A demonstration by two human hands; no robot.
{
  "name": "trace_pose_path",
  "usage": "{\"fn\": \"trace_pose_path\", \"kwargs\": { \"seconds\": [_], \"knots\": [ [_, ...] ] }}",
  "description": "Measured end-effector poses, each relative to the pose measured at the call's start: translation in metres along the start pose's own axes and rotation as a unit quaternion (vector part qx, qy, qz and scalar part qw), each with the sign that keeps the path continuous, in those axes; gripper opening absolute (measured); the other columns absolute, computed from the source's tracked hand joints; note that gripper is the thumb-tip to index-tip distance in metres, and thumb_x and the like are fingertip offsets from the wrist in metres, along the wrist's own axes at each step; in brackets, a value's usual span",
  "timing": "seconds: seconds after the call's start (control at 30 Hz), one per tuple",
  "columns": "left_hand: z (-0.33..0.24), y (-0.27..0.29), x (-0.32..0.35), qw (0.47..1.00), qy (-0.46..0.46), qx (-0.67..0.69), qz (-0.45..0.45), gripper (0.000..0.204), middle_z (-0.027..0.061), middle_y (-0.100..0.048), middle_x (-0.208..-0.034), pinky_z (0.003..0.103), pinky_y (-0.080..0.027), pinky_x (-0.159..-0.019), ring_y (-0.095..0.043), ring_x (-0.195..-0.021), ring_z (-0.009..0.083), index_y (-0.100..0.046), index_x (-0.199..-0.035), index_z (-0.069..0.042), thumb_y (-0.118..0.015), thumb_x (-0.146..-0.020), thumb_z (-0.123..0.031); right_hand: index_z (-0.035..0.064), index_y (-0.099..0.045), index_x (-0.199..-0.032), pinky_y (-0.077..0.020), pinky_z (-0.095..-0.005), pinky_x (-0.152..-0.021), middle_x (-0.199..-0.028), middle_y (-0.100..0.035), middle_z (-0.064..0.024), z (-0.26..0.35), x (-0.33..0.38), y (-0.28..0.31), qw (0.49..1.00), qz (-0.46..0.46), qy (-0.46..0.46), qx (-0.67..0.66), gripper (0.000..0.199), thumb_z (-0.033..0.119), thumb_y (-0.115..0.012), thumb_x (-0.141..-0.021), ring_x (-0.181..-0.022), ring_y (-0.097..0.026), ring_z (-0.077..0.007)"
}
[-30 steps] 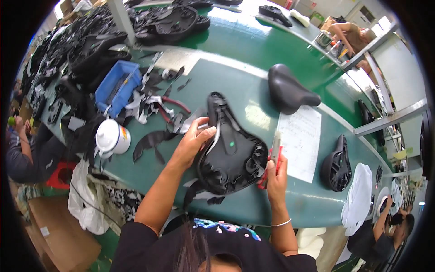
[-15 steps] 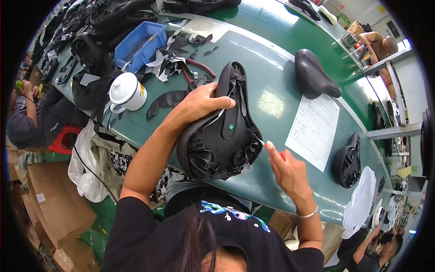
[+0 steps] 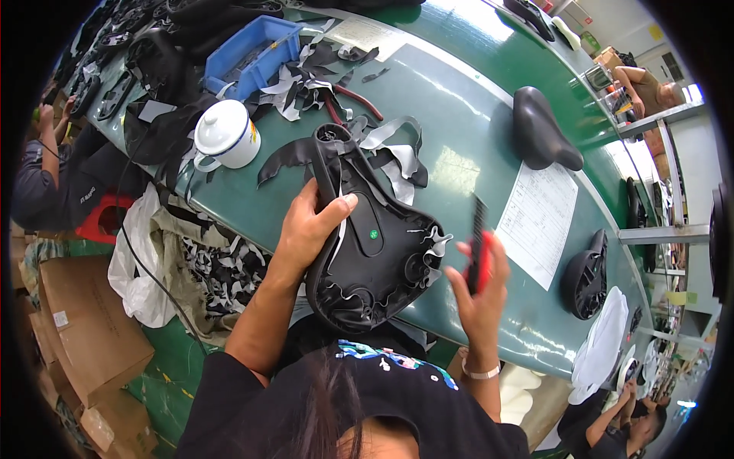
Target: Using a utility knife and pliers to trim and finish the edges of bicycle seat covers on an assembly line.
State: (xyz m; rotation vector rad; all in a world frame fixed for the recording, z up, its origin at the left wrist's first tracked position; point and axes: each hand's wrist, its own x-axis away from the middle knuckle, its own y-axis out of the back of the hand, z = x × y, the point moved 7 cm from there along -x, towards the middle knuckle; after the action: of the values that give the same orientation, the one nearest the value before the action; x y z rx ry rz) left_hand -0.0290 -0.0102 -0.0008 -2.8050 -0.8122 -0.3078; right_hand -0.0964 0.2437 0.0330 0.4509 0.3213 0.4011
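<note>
My left hand [image 3: 310, 226] is closed around the side of a black bicycle saddle [image 3: 359, 268], thumb on its underside. The saddle is bottom up, its narrow nose pointing away from me and its wide end close to my body. Gathered, ragged cover edges line the inside of the wide end, and a green dot marks the middle. To the right of the saddle, apart from it, my right hand [image 3: 482, 298] grips a red and black utility knife [image 3: 479, 260], blade pointing up and away. Cut black-and-white trimmings [image 3: 401, 157] lie just beyond the saddle.
A lidded white enamel mug [image 3: 227, 134], a blue bin [image 3: 256, 57] and red-handled pliers [image 3: 358, 101] stand or lie at the left. A finished saddle [image 3: 541, 130], a written sheet [image 3: 539, 222] and another upturned saddle [image 3: 587, 279] are at the right. Other people sit at both sides.
The knife has come away from the saddle's right edge, its blade now raised. My left hand has drawn the saddle nearer and tilted its nose left. Trimmings now show beyond it.
</note>
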Motion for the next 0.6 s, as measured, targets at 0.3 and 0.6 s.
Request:
{"fn": "trace_pose_path", "kwargs": {
  "seconds": [0.3, 0.6],
  "knots": [
    [-0.044, -0.016, 0.027, 0.806, -0.34, -0.48, -0.062, 0.052, 0.0126, -0.051, -0.107, 0.038, -0.039, -0.088, -0.049, -0.099, 0.0292, -0.051, -0.115, -0.004, -0.072, -0.071, -0.021, 0.0049, -0.046, -0.128, -0.0447, -0.0208, -0.055, -0.093, -0.059, -0.0026, -0.022, -0.042, 0.013, 0.982, -0.028, -0.13, -0.132, 0.053, -0.001, -0.064, -0.079, -0.067, -0.054, -0.008],
    [-0.022, -0.111, -0.022, 0.787, -0.38, -0.417, 0.248, 0.023, 0.0056, -0.052, -0.055, 0.037, -0.034, -0.069, -0.053, -0.066, 0.0218, -0.058, -0.057, -0.008, -0.059, -0.074, -0.024, 0.0109, -0.045, -0.136, -0.0498, -0.0276, -0.067, -0.091, -0.065, -0.0092, -0.027, -0.022, 0.031, 0.996, 0.08, -0.005, 0.048, 0.057, 0.009, -0.067, -0.083, -0.072, -0.062, -0.0181]
  ]
}}
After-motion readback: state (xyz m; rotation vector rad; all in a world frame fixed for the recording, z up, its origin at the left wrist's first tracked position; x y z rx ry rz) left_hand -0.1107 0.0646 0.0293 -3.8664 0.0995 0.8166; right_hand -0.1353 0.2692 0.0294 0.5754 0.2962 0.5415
